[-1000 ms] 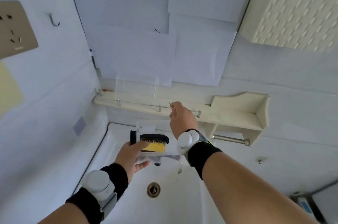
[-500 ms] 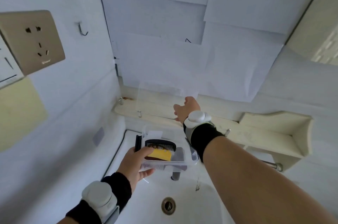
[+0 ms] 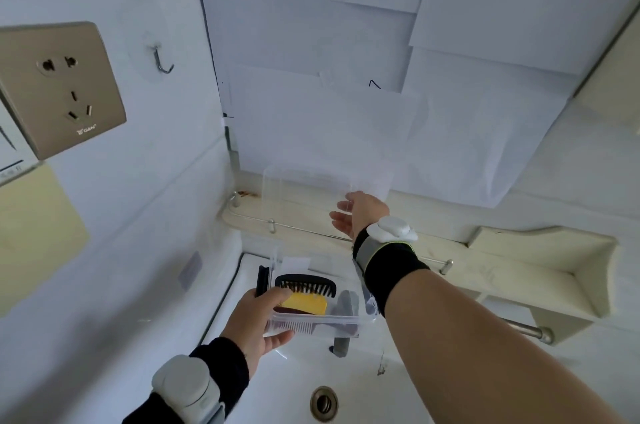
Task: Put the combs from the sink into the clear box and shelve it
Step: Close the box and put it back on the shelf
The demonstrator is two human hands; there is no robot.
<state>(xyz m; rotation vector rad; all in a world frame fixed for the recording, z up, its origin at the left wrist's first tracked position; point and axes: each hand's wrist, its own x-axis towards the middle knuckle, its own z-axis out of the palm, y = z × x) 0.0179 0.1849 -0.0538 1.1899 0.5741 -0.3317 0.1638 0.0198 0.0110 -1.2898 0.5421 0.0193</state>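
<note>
Left hand has the clear box pinched at its near-left corner, thumb over the rim and fingers underneath, held up over the sink. The combs are already inside — a black comb at the back, a yellow comb in front of it, and what looks like a clear one lying along the bottom, though that's hard to make out through the plastic. The box sits roughly level, long axis running left to right, and the combs lie the same way. Right hand is up at the shelf with its fingers spread apart, touching a see-through lid or panel that stands upright there; I can't tell if it's actually gripping it. If I'm reading this right, the step is clearing or steadying that spot so the box can go in. I'd keep the box flat, since a one-corner grip lets it tip easily — lift it above the little rail, then slide it back long side to the wall.
</note>
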